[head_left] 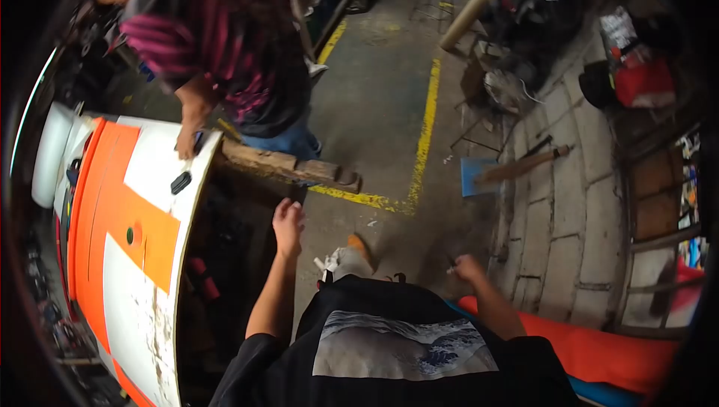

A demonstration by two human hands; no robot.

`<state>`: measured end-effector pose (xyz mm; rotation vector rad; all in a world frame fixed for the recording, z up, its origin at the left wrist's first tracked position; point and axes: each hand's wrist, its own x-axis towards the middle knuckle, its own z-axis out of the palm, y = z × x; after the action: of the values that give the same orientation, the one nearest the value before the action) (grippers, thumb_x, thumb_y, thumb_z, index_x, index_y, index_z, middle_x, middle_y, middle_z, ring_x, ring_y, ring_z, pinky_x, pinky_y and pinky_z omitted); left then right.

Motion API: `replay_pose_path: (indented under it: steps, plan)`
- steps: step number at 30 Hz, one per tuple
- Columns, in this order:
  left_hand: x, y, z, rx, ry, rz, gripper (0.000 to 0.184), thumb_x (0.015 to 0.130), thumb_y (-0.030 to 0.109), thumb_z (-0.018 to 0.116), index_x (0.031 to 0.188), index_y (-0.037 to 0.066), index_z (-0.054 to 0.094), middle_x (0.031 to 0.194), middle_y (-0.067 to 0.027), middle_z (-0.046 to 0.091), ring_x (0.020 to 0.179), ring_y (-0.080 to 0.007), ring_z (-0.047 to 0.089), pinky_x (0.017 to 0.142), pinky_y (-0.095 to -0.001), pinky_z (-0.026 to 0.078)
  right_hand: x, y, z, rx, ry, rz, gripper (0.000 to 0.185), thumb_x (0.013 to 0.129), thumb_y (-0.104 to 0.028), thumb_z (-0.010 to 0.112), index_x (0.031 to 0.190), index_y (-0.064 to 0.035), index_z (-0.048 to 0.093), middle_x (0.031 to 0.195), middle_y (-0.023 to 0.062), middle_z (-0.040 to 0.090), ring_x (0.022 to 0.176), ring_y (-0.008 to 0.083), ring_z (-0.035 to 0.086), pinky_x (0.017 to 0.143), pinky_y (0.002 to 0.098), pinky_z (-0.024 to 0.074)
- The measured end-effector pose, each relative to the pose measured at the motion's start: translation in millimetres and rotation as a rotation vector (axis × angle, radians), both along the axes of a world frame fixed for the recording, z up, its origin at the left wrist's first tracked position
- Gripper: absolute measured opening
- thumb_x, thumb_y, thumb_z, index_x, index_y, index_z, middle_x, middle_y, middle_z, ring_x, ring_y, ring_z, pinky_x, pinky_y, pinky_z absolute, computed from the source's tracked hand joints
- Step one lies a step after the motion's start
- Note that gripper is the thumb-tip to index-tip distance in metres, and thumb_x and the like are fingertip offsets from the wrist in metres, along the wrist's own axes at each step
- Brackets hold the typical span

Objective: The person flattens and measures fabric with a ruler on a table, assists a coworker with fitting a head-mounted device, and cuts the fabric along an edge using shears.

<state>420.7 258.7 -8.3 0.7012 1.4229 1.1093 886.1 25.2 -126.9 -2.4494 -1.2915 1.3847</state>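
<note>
My left hand (287, 226) is raised in mid-air, its fingers loosely bent and somewhat apart, with nothing visible in it. It is nearest to the rough wooden beam (288, 166) and the right edge of the orange-and-white panel (153, 193). Out to the other side, my right hand (469, 268) is closed. A small dark tip shows at its fingers, too blurred to name. On the panel's white part lies a small black object (181, 182). Another person's hand (192, 140) rests by the panel's upper corner, near a dark item.
A person in a pink-and-black shirt (225, 47) stands beyond the panel. Yellow lines (423, 137) mark the floor. A block wall (558, 235) runs along the right, with a blue piece (478, 175) and a wooden board (524, 165) near it. An orange-red surface (599, 347) lies behind me.
</note>
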Motion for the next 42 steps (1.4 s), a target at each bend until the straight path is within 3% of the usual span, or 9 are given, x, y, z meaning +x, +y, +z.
replay_pose_path:
  steps: [7,10,13,20,24,31,38,40,42]
  plan:
    - [106,133,3,-0.163,0.117,0.29,0.082,0.074,0.033,0.078,0.145,0.019,0.041,0.148,-0.0202,0.029,0.121,-0.0387,0.051,0.092,-0.0454,0.049,62,50,20,0.234,0.052,-0.163,0.038,0.074,-0.024,0.085,0.097,0.0024,0.069,0.074,0.0097,0.069,0.062,0.0168,0.063,0.055,0.0349,0.0488]
    - [149,142,-16,-0.235,0.766,0.334,0.082,0.067,0.027,0.079,0.142,0.017,0.047,0.149,-0.0298,0.023,0.125,-0.0461,0.048,0.098,-0.0482,0.047,106,49,10,0.095,-0.013,-0.141,0.039,0.075,-0.023,0.084,0.101,0.0021,0.068,0.076,0.0099,0.07,0.063,0.018,0.065,0.056,0.0346,0.0501]
    - [133,131,-61,0.006,0.961,0.256,0.064,0.075,0.007,0.07,0.135,0.006,0.051,0.144,-0.0362,0.029,0.133,-0.0463,0.036,0.107,-0.0432,0.037,134,27,34,-0.109,-0.009,-0.313,0.029,0.074,-0.025,0.077,0.086,0.0008,0.07,0.071,0.018,0.068,0.059,0.0269,0.065,0.059,0.0376,0.0509]
    - [151,137,-40,-0.184,1.003,0.289,0.048,0.076,0.013,0.067,0.123,0.008,0.058,0.151,-0.0313,0.015,0.12,-0.0464,0.05,0.103,-0.0428,0.042,181,53,106,-0.379,-0.179,-0.266,0.05,0.069,-0.035,0.078,0.07,0.0119,0.064,0.071,0.0316,0.063,0.072,0.043,0.066,0.066,0.0498,0.0482]
    - [163,131,-32,-0.216,1.137,0.319,0.046,0.078,0.018,0.068,0.123,0.015,0.06,0.152,-0.0307,0.018,0.122,-0.0473,0.05,0.1,-0.0471,0.045,226,97,20,-0.228,-0.188,-0.162,0.039,0.07,-0.032,0.078,0.073,0.0057,0.069,0.073,0.0259,0.067,0.074,0.039,0.069,0.067,0.0444,0.0518]
    - [181,138,-22,-0.291,1.304,0.369,0.033,0.08,0.016,0.07,0.112,0.015,0.061,0.153,-0.0263,0.024,0.123,-0.0463,0.051,0.094,-0.0487,0.049,312,338,-30,-0.315,-0.177,-0.138,0.042,0.074,-0.039,0.081,0.066,0.0004,0.071,0.063,0.015,0.068,0.059,0.026,0.068,0.06,0.0377,0.0536]
    - [210,161,12,-0.786,1.406,0.309,0.086,0.083,0.021,0.067,0.155,0.016,0.021,0.156,-0.0279,0.019,0.142,-0.0445,0.026,0.115,-0.0503,0.026,375,639,-26,-0.171,-0.111,0.013,0.032,0.072,-0.022,0.084,0.059,-0.0012,0.064,0.056,0.0122,0.06,0.046,0.0213,0.054,0.041,0.0406,0.0421]
    - [236,173,2,-1.095,1.457,0.374,0.095,0.082,0.033,0.067,0.156,0.011,0.012,0.158,-0.0284,0.014,0.145,-0.0484,0.015,0.117,-0.059,0.014,437,705,-136,-0.062,-0.193,0.274,0.03,0.074,-0.021,0.082,0.071,0.0016,0.063,0.066,0.0151,0.064,0.051,0.0221,0.056,0.047,0.0436,0.0471]
    - [274,205,8,-1.124,1.294,0.456,0.111,0.075,0.041,0.074,0.157,0.008,0.006,0.159,-0.03,0.005,0.146,-0.0512,0.005,0.116,-0.0628,0.006,399,804,-67,0.324,-0.207,0.69,0.027,0.079,-0.02,0.078,0.078,0.0026,0.064,0.07,0.0106,0.065,0.06,0.0214,0.062,0.057,0.0405,0.0531]
